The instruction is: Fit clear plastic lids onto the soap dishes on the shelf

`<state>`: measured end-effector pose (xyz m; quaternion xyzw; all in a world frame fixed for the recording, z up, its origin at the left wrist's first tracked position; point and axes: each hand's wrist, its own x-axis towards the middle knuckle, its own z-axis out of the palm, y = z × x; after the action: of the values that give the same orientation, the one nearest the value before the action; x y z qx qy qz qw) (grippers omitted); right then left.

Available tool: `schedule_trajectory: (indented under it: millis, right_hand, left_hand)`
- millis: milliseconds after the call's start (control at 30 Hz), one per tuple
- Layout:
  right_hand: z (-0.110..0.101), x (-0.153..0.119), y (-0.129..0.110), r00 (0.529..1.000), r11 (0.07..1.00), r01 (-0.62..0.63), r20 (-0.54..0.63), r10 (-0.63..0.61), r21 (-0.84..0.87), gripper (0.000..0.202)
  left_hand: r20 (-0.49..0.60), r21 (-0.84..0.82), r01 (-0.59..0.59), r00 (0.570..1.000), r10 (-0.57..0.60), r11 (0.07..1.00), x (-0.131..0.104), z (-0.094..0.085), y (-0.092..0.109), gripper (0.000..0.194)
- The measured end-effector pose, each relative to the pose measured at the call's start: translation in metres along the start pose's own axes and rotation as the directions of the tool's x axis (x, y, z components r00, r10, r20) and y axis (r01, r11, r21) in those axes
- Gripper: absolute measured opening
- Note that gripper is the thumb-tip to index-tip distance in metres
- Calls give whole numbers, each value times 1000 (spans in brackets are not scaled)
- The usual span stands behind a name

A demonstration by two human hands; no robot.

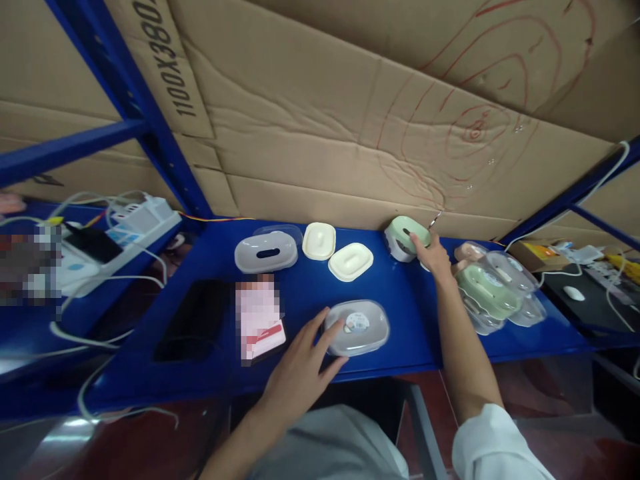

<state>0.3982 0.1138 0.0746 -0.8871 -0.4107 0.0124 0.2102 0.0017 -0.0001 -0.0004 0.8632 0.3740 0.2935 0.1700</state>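
Near the front edge of the blue table, my left hand rests with spread fingers on the left side of a clear-lidded oval box with a round label. Farther back on the right, my right hand has its fingers on the right side of a green-topped container with a pale base. Two cream oval pieces, one upright-oriented and one slanted, lie between that container and a grey oval piece with a dark slot. A clear cover lies partly behind the grey piece.
Several clear and green lidded boxes are piled at the right. A pink-and-white packet and a black flat object lie at the left. Cardboard stands behind; cables and a power strip are far left.
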Motion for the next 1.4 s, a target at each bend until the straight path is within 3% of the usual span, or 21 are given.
schedule_trajectory:
  millis: [200, 300, 400, 467, 533, 600, 700, 800, 967, 1033, 1100, 1200, 1300, 1400]
  right_hand:
    - [12, -34, -38, 986, 989, 125, 104, -133, 83, 97]
    - [0, -46, -39, 958, 958, 281, 48, -284, 59, 86]
    - [-30, -59, -2, 883, 899, 431, -167, -439, -80, 75]
    - [-53, -71, 40, 842, 889, 411, -289, -455, -201, 71]
    - [-70, -83, 84, 856, 902, 318, -320, -405, -291, 72]
    - [-77, -92, 120, 894, 905, 248, -279, -351, -345, 77]
    - [-72, -98, 144, 912, 900, 248, -227, -342, -359, 74]
    - [-63, -96, 134, 886, 895, 273, -269, -377, -353, 62]
    - [-49, -68, 76, 843, 883, 312, -326, -428, -352, 61]
    - [-36, -45, 48, 885, 910, 268, -292, -362, -315, 60]
    - [-19, -20, 23, 942, 956, 145, -258, -212, -257, 57]
    - [7, 9, -2, 978, 983, 0, -206, -39, -186, 55]
    - [21, 21, -6, 990, 989, 4, -136, -24, -148, 57]
    - [16, 8, 1, 994, 991, 48, -93, -61, -128, 60]
  left_hand:
    - [3, -8, 15, 1000, -14, 1000, 1, 1, 0, 63]
    - [17, -6, 22, 1000, -22, 1000, 1, -2, 1, 63]
    - [17, -1, 20, 1000, -20, 1000, 1, -4, 1, 62]
    - [16, 5, 17, 1000, -17, 1000, 1, -4, 1, 62]
    - [19, 12, 16, 1000, -17, 1000, 1, -2, 0, 62]
    - [16, 19, 12, 1000, -13, 1000, 1, -1, -1, 61]
    - [4, 27, -2, 1000, 2, 1000, 1, 1, -2, 60]
    - [-6, 30, -14, 1000, 14, 999, 2, 2, -3, 59]
    - [2, 33, -13, 1000, 13, 999, 2, 2, -2, 63]
    - [4, 27, -7, 1000, 7, 1000, 2, 1, -1, 65]
    - [6, 18, -5, 1000, 4, 1000, 1, 1, -1, 64]
    - [8, 2, -6, 1000, 6, 1000, 1, 0, -1, 62]
    - [5, -15, -6, 1000, 6, 1000, -1, 2, -3, 63]
    - [18, -36, 6, 1000, -6, 999, -2, 1, -2, 64]
